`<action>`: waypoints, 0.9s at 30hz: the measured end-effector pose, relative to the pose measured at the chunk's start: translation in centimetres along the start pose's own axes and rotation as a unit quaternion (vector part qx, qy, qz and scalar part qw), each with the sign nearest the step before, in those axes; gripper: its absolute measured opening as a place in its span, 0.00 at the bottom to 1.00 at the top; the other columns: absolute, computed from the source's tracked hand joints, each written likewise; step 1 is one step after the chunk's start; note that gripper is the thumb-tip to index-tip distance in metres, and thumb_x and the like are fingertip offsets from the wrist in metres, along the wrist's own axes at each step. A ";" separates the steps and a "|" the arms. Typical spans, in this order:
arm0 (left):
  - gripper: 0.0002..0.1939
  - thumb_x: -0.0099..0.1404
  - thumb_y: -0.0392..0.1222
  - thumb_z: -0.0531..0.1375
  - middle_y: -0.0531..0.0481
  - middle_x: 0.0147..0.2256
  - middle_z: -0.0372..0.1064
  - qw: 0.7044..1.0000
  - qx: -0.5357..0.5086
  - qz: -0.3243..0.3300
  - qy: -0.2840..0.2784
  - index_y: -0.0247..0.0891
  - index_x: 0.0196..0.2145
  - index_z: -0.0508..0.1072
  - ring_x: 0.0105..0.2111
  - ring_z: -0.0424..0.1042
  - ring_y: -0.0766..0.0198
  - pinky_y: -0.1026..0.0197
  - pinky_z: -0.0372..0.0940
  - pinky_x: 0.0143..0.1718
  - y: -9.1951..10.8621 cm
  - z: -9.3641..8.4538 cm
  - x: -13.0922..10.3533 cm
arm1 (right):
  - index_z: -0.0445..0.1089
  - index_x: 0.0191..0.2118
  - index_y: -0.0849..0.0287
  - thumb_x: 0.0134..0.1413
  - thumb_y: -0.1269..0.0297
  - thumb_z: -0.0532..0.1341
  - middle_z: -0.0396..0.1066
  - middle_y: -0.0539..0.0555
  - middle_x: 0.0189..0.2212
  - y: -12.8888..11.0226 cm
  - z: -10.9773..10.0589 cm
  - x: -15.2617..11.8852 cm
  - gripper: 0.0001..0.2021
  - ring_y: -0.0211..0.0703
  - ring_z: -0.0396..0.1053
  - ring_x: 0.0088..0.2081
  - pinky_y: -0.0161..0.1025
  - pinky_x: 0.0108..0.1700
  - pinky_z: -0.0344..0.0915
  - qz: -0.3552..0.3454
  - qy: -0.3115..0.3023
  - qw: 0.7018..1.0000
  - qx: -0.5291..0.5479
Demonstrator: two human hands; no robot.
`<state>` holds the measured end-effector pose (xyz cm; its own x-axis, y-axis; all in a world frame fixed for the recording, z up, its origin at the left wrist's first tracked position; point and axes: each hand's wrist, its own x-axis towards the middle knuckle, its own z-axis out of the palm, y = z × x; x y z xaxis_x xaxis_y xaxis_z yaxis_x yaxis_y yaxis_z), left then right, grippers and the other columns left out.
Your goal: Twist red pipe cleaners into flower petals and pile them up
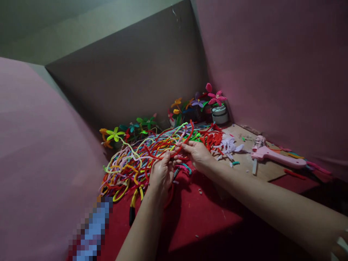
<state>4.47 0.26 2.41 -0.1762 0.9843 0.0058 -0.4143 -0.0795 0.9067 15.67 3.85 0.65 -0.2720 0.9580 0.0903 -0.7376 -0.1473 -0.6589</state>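
Both my hands meet over a large heap of coloured pipe cleaners (130, 156). Between them runs a red pipe cleaner (189, 136), one end rising past my right fingers and more red reaching out to the left. My left hand (163, 170) is closed, its thumb and fingers pinching the red strand. My right hand (198, 154) pinches it too, thumb and forefinger pressed together near the upright end. Just beyond my right hand lie a bundle of red fuzzy pieces (213, 138) and pale lilac ones (230, 145).
A pink glue gun (280, 157) rests on a wooden board (244, 165) at right. Yellow-handled pliers (133, 203) lie at the heap's front. Pipe-cleaner flowers (115, 134) and a grey-white jar (219, 115) stand behind. Pink panels (277, 72) enclose the red-covered table (206, 224).
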 end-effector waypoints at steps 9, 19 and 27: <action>0.12 0.48 0.39 0.66 0.58 0.17 0.59 0.998 -0.005 -0.065 -0.024 0.32 0.27 0.67 0.15 0.59 0.75 0.72 0.55 0.14 -0.6 -1.9 0.8 | 0.72 0.25 0.66 0.37 0.76 0.62 0.67 0.49 0.16 -0.3 -0.4 0.3 0.04 0.29 0.60 0.18 0.28 0.22 0.56 -0.004 -0.006 0.998 -0.057; 0.13 0.52 0.44 0.61 0.57 0.17 0.62 0.990 0.120 0.032 -0.066 0.34 0.34 0.69 0.12 0.59 0.74 0.71 0.52 0.12 -1.2 -2.4 0.8 | 0.72 0.22 0.61 0.45 0.71 0.54 0.68 0.48 0.19 0.9 -0.7 -1.6 0.10 0.35 0.62 0.25 0.33 0.33 0.57 -0.065 -0.153 0.922 -0.351; 0.10 0.50 0.44 0.63 0.59 0.13 0.54 0.982 0.169 0.024 -0.086 0.33 0.27 0.71 0.12 0.51 0.77 0.71 0.45 0.13 -1.3 -2.8 0.5 | 0.63 0.15 0.62 0.44 0.70 0.53 0.55 0.45 0.13 1.5 -1.3 -1.4 0.12 0.31 0.50 0.19 0.32 0.24 0.48 -0.068 -0.119 0.863 -0.487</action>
<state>2.37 0.42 0.05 -0.0226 0.9950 0.0976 -0.0845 -0.0992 0.9915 15.76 2.60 -1.38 -0.4292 0.8553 0.2902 0.0650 0.3497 -0.9346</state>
